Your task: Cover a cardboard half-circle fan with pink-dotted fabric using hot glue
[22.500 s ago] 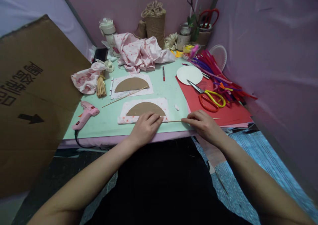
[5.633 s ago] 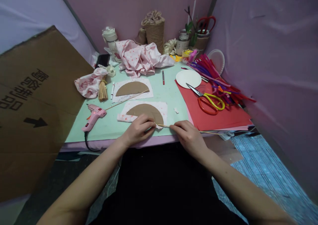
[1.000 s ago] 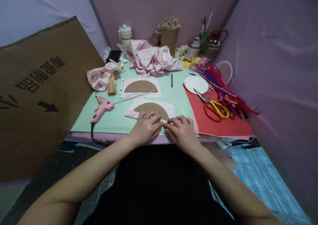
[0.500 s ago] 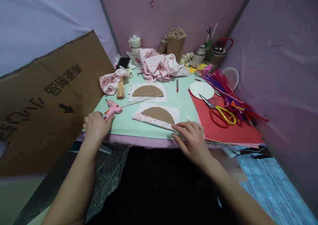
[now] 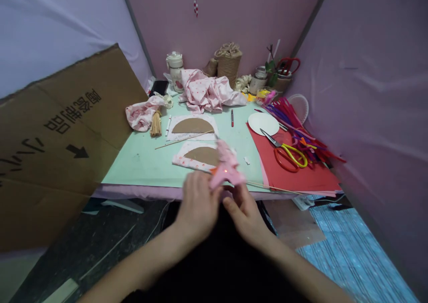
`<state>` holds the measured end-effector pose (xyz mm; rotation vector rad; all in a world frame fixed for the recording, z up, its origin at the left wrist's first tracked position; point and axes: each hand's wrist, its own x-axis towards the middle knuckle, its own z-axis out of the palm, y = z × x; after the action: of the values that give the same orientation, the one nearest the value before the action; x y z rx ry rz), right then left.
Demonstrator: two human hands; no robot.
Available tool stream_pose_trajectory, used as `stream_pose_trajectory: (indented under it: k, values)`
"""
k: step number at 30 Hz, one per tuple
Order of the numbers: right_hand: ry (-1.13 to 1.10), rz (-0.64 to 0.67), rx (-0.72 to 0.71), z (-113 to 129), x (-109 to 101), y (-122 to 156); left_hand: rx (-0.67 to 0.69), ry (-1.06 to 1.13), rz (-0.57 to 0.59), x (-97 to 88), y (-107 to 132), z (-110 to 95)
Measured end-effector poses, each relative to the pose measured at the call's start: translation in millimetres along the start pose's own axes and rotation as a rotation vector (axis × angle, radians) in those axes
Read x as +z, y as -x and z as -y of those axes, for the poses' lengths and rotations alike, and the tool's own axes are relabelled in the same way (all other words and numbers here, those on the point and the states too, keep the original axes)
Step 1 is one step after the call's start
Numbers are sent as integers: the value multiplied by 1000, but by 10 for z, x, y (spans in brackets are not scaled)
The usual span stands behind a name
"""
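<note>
A pink glue gun [image 5: 226, 169] is up off the table at its front edge, blurred by motion. My left hand [image 5: 198, 205] is closed round its handle from below. My right hand [image 5: 243, 207] touches the gun's base with curled fingers. Just behind the gun lies a brown cardboard half-disc [image 5: 202, 155] on flowered fabric [image 5: 189, 162]. A thin wooden stick [image 5: 274, 188] lies along the table's front edge to the right. A second half-disc [image 5: 192, 125] on white paper sits further back with another stick [image 5: 183, 139] across it.
Red paper [image 5: 301, 173] carries yellow-handled scissors [image 5: 288, 150] and a white paper disc [image 5: 262, 122]. Pipe cleaners [image 5: 297, 129] are piled at right. Crumpled pink cloth [image 5: 207, 93], twine rolls [image 5: 228, 61] and jars stand at the back. A big cardboard sheet [image 5: 53, 142] leans at left.
My left hand took the glue gun from the table's left side and brought it to the front centre. My right hand left the fabric and met the gun.
</note>
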<state>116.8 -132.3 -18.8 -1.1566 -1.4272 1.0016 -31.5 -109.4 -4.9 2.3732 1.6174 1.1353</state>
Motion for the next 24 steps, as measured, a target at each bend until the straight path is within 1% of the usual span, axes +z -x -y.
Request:
stream_pose_trajectory:
  k: [1, 3, 4, 5, 7, 8, 9, 10, 11, 13, 15, 17, 19, 22, 24]
  values:
    - [-70, -63, 100, -17, 21, 16, 50, 40, 28, 159, 24, -171]
    - [-202, -238, 256, -51, 31, 42, 71, 81, 89, 411, 52, -413]
    - [-268, -328, 306, -67, 20, 48, 84, 88, 131, 485, 49, -479]
    - [-334, -405, 336, -81, -3, 49, 113, 104, 184, 519, 30, -504]
    - [-445, -494, 360, -104, -82, 31, 209, 163, 314, 481, -71, -433]
    - [-484, -516, 360, -116, -137, 14, 266, 206, 385, 428, -154, -343]
    - [-512, -535, 347, -128, -199, -4, 287, 241, 430, 368, -256, -225]
    - [-526, -550, 327, -143, -267, -20, 272, 249, 442, 312, -371, -89]
    - [-520, -554, 313, -159, -337, -31, 257, 245, 446, 268, -490, 51]
    - [-442, -514, 319, -195, -470, -32, 218, 189, 449, 235, -712, 294]
    - [-310, -424, 348, -229, -576, -3, 230, 130, 525, 268, -871, 426]
    - [-194, -331, 380, -254, -641, 40, 254, 62, 618, 333, -952, 438]
    - [-146, -272, 405, -262, -667, 79, 274, -5, 685, 392, -978, 379]
    - [-132, -212, 408, -233, -665, 105, 290, -63, 733, 440, -982, 293]
    - [-98, -177, 394, -190, -659, 100, 300, -76, 757, 447, -989, 275]
